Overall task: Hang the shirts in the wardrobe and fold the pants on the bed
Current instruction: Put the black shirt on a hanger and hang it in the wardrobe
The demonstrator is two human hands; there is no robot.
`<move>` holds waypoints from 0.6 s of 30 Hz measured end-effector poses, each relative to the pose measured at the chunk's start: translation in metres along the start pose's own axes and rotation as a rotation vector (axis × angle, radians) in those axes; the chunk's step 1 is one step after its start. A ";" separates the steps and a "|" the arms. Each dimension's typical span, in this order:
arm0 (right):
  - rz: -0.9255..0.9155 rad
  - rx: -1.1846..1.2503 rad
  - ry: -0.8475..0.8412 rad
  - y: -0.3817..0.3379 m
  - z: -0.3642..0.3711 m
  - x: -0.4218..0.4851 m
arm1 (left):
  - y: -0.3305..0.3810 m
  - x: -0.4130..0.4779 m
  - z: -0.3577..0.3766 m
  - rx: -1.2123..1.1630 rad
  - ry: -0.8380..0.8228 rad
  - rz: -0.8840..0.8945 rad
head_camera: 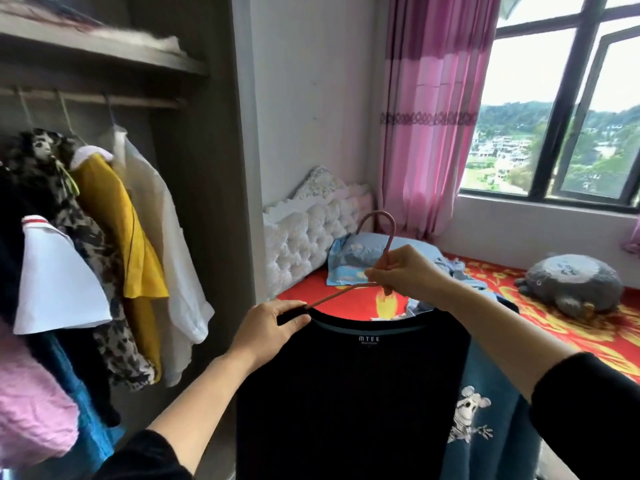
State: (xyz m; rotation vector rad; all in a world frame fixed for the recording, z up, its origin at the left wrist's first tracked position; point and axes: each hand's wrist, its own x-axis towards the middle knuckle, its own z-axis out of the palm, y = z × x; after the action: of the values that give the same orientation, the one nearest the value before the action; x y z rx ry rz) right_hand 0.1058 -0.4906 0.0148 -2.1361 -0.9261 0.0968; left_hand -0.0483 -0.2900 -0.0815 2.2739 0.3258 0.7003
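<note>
A black T-shirt [349, 393] with a white neck label hangs in front of me on a pink hanger [382, 237]. My right hand [405, 270] grips the hanger's neck just below the hook. My left hand [273, 327] pinches the shirt's left shoulder at the collar, where the hanger's arm slides in. The open wardrobe [194, 209] stands to the left, its rail [90, 98] holding several hung garments. Behind the shirt lies the bed [561, 327] with a red and yellow cover. A blue garment with a mouse print [481, 420] hangs just behind the black shirt.
A yellow top [110, 216] and a white shirt [166, 237] hang nearest the wardrobe's right side panel. On the bed lie a blue pillow [360, 258], crumpled light-blue cloth [460, 271] and a grey plush toy [571, 282]. A pink curtain [429, 116] and a window stand behind.
</note>
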 end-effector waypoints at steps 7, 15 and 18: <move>-0.073 -0.206 0.017 -0.094 0.046 0.101 | -0.047 0.089 -0.083 0.172 -0.125 -0.095; -0.098 -0.299 0.061 -0.170 0.097 0.218 | -0.120 0.197 -0.190 0.947 -0.085 -0.131; -0.106 -0.318 0.060 -0.188 0.120 0.255 | -0.143 0.219 -0.221 1.091 -0.042 -0.130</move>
State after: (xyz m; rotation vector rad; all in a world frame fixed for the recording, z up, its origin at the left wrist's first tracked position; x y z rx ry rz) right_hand 0.1392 -0.1705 0.1201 -2.3576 -1.0751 -0.1787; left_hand 0.0011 0.0285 0.0333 3.2175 1.0164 0.4334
